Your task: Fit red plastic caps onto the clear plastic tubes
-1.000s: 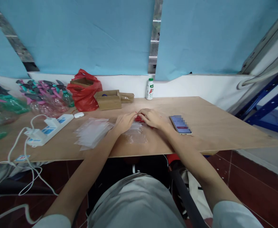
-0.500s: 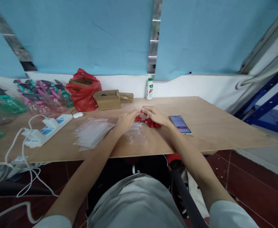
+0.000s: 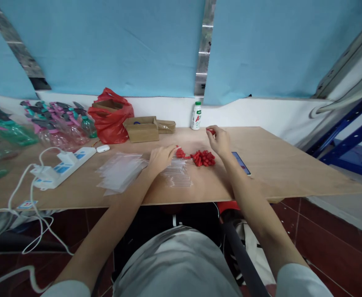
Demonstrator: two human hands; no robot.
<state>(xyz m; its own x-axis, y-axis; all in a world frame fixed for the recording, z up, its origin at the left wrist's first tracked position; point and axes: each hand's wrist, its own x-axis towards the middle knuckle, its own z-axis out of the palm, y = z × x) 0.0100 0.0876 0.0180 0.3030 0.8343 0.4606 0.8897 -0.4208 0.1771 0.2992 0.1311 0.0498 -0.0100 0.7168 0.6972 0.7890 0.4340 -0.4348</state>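
My right hand [image 3: 219, 141] is raised above the table, fingers pinched on a small red cap [image 3: 211, 132]. Beneath it and to the left lies a loose pile of red caps [image 3: 203, 158]. My left hand [image 3: 161, 159] rests low at the left side of a row of thin clear tubes [image 3: 179, 175], its fingers bent together; what they hold, if anything, is hidden. At the far end of the row, a cluster of small red pieces [image 3: 180, 153] touches or nearly touches the left fingertips. Clear plastic bags [image 3: 121, 173] are stacked left of my left forearm.
A phone [image 3: 241, 163] lies partly behind my right forearm. Along the back stand a white bottle [image 3: 196, 116], a cardboard box [image 3: 142, 130] and a red plastic bag [image 3: 109, 123]. Leftward are a power strip [image 3: 65, 170] with cables and several spray bottles [image 3: 60, 132].
My hands, together over the tubes before, have separated. The right moved up and right with a red cap, uncovering the red pile; the left moved slightly left and down.
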